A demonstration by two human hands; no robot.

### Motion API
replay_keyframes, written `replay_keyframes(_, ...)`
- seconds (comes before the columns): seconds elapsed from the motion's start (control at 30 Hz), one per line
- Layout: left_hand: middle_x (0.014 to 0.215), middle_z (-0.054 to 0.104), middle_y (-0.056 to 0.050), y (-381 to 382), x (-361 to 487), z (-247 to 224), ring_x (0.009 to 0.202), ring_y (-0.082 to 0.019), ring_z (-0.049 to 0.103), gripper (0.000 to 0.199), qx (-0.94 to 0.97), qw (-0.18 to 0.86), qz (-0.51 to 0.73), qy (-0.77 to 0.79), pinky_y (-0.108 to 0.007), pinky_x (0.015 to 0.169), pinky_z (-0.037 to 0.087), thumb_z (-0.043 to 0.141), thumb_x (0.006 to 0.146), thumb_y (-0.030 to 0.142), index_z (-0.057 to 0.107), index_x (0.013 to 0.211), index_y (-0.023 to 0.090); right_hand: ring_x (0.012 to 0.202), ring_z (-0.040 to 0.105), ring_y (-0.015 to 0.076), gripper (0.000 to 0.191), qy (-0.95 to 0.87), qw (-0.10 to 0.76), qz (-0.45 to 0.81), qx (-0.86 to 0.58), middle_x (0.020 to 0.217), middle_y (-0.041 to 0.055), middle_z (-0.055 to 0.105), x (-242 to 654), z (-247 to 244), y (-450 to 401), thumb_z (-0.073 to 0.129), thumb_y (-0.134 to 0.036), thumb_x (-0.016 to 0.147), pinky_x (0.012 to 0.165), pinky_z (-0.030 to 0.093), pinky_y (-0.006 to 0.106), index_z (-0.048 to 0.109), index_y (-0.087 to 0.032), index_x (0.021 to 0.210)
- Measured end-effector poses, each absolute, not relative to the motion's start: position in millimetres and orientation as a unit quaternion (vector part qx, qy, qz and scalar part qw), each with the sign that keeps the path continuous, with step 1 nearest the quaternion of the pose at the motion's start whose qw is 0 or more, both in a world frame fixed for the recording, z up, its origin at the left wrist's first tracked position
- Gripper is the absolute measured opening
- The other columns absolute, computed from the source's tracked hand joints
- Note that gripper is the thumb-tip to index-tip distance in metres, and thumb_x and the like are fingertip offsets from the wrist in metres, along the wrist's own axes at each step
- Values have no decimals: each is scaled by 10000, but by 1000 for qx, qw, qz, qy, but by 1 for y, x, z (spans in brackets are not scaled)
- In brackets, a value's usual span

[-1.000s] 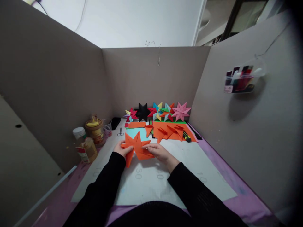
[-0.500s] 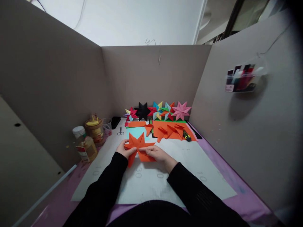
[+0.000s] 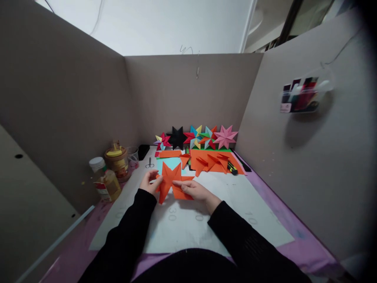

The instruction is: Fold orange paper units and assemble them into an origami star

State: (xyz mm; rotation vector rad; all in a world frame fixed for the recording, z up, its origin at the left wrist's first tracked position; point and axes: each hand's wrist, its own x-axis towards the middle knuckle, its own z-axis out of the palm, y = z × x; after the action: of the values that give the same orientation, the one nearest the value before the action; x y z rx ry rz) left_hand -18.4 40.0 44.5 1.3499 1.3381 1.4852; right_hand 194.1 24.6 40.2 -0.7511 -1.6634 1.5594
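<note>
An orange folded-paper star (image 3: 168, 177), with a gap at its lower side, is held up above the white sheet between my hands. My left hand (image 3: 150, 182) pinches its left edge with the thumb in front; the other fingers are curled and partly hidden. On the right side, my right hand (image 3: 196, 189) grips the star's points, thumb and forefinger lying along the paper. Just beyond the star lie several loose orange folded pieces (image 3: 212, 163) on orange paper (image 3: 196, 154), and a light-blue sheet (image 3: 169, 162) is partly covered by the star.
Finished paper stars, including a black one (image 3: 177, 137) and a pink one (image 3: 226, 136), lean on the back panel. Small scissors (image 3: 149, 162) lie at the left, near a glue bottle (image 3: 106, 182) and a pot (image 3: 118, 161). A yellow-black cutter (image 3: 232, 168) rests at the right.
My left hand has shifted slightly left toward the star's edge, its fingers lifting a little. The star has turned and tilted slightly; my right hand stays nearly in place.
</note>
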Motion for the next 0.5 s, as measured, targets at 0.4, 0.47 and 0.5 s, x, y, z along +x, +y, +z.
replay_keyframes(0.4,655,571,-21,25,-10,51,559,-142,465,179,611,136,546,557,-267,582,384,603,676,371,668,667,205,1226,447,248,561,-643,378,596,-298,1306,100,512,190,50,17,589,-552,744,1056,279,423,571,-208,1187)
replay_keyframes(0.47,635,603,-20,24,-5,48,551,-144,486,182,611,159,529,567,-263,583,385,602,674,368,684,672,205,1240,433,246,552,-645,376,597,-294,1316,96,500,189,51,14,575,-546,760,1067,262,430,561,-208,1195)
replay_keyframes(0.5,628,619,-20,24,-3,47,558,-149,505,182,604,178,522,575,-263,585,388,607,666,366,687,674,203,1240,432,247,549,-646,377,597,-292,1315,96,502,187,51,13,572,-544,763,1068,260,434,560,-208,1197)
